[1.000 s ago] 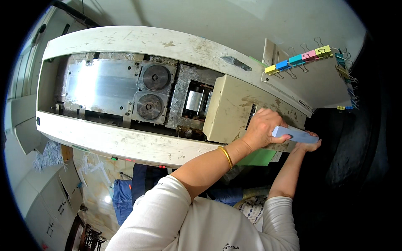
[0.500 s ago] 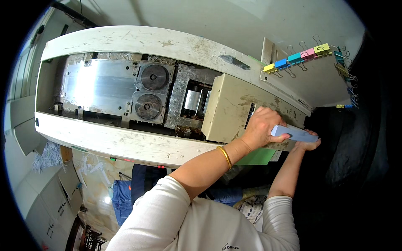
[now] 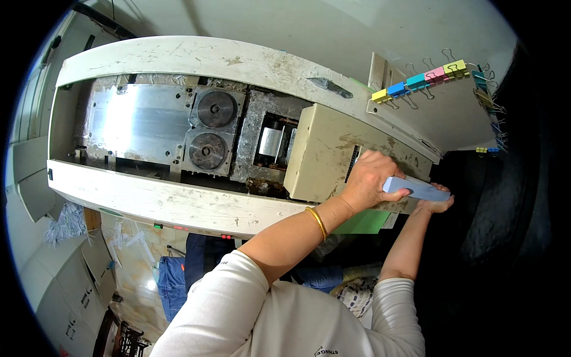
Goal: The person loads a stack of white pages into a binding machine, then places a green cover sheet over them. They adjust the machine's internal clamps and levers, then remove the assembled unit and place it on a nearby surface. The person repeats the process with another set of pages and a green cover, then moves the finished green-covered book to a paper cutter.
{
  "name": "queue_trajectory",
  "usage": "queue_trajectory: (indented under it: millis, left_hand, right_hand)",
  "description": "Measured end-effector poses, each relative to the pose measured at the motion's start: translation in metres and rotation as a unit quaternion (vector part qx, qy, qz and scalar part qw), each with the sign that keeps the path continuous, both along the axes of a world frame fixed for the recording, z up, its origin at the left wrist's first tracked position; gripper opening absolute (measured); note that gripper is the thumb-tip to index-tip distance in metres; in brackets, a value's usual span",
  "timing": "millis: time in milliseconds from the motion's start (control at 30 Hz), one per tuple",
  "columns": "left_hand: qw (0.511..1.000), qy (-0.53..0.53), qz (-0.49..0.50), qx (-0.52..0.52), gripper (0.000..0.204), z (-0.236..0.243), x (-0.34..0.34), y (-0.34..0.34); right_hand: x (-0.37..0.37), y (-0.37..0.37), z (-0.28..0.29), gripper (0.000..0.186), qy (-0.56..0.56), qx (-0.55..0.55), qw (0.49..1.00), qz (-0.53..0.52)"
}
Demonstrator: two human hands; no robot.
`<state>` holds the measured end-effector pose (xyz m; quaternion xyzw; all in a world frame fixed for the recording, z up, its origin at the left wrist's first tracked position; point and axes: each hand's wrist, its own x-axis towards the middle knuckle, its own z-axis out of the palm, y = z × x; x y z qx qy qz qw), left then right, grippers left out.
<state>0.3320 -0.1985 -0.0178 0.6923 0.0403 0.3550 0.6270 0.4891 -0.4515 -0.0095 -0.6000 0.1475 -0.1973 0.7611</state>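
Note:
Both my hands hold a long, pale bluish-white block (image 3: 416, 188) that looks like a thick stack of paper. At its near-left end my left hand (image 3: 372, 179) is closed round it, thumb along the side and a gold bangle on the wrist. The stack's far-right end rests in my right hand (image 3: 437, 202), whose fingers wrap under it and are partly hidden. Directly beneath the stack and my left hand lies the beige cover (image 3: 333, 154) of a long binding machine, with a dark slotted scale beside my fingers.
Left of the cover, the machine's white frame (image 3: 256, 215) surrounds a metal plate (image 3: 143, 125) and two round dark discs. Coloured binder clips (image 3: 416, 81) line a grey panel at the right. A green sheet (image 3: 363, 222) sticks out below the cover. Paper shreds (image 3: 71, 221) lie at the left.

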Motion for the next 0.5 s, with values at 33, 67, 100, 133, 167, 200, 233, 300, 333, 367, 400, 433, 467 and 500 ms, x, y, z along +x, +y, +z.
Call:
queue_trajectory:
  millis: [33,67,100,133,167,200,233,300,333,367,400,433,467,500]
  left_hand:
    - [1.0,0.001,0.0,0.0,0.031,0.0,0.0,0.0]
    - [1.0,0.001,-0.001,0.0,0.031,0.0,0.0,0.0]
    - [1.0,0.002,-0.001,0.001,0.031,0.0,0.001,-0.001]
    - [1.0,0.002,-0.002,0.001,0.031,0.0,0.001,-0.001]
    - [1.0,0.003,-0.003,0.001,0.031,0.0,0.001,0.0]
    - [1.0,0.002,-0.002,0.0,0.031,0.0,0.001,0.0]
    - [1.0,0.001,-0.001,-0.001,0.03,0.0,0.0,0.0]
    - [1.0,-0.002,0.0,-0.004,0.03,0.001,0.0,0.0]
    - [1.0,-0.004,0.0,-0.006,0.03,0.002,0.0,0.0]
    - [1.0,-0.004,0.002,-0.006,0.03,0.001,0.0,0.0]
    - [1.0,-0.003,0.002,-0.005,0.03,0.001,0.001,0.0]
    - [1.0,-0.002,0.002,-0.004,0.03,0.001,0.001,0.0]
    - [1.0,-0.001,0.002,-0.003,0.03,0.001,0.001,0.0]
    - [1.0,-0.001,0.002,-0.004,0.03,0.001,0.001,0.0]
  right_hand:
    - [0.0,0.0,0.0,0.047,0.002,0.001,1.0,0.0]
    - [0.0,-0.001,0.0,0.047,0.003,0.001,1.0,0.001]
    - [0.0,-0.001,0.0,0.047,0.005,0.002,1.0,0.001]
    - [0.0,-0.001,0.0,0.047,0.006,0.001,1.0,-0.001]
    - [0.0,0.0,0.001,0.048,0.006,0.0,1.0,-0.003]
    - [-0.001,0.001,0.002,0.048,0.006,-0.001,1.0,-0.005]
    - [0.001,-0.002,-0.001,0.048,0.004,0.0,1.0,-0.001]
    - [0.004,-0.008,-0.004,0.048,-0.002,0.001,1.0,0.007]
    - [0.005,-0.012,-0.004,0.048,0.001,0.004,1.0,0.006]
    - [0.005,-0.01,-0.003,0.048,0.005,0.009,1.0,0.006]
    - [0.005,-0.009,-0.003,0.048,0.009,0.014,1.0,0.006]
    - [0.004,-0.007,-0.003,0.048,0.007,0.013,1.0,0.008]
    - [0.003,-0.006,-0.002,0.048,0.005,0.012,1.0,0.009]
    - [0.002,-0.005,-0.001,0.048,0.004,0.011,1.0,0.01]
